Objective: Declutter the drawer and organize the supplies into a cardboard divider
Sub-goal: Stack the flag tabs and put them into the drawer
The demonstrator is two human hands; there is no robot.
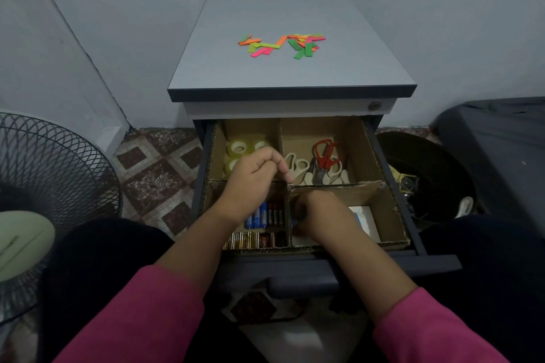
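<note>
Drawer (306, 267) stands pulled out below the cabinet top (290, 74), with the divider (358, 190) fitted inside it as four compartments. Tape rolls (237, 149) sit far left, scissors (320, 163) far right, batteries (262, 224) near left, and a white box (364, 219) near right.

Right hand (320, 219) reaches down into the near-right compartment with fingers curled over something at its left wall; what it grips is hidden, possibly a small blue-edged item, so I cannot tell. Left hand (253, 178) hangs over the central wall between tape and batteries, fingers loosely bunched and apparently holding nothing.

Paper strips (281, 45), neon green, orange and pink, lie scattered on the cabinet top, well beyond both hands and straight ahead. Their long axes point every way, some overlapping. The left hand is higher and freer, so it looks better placed to fetch them.
</note>
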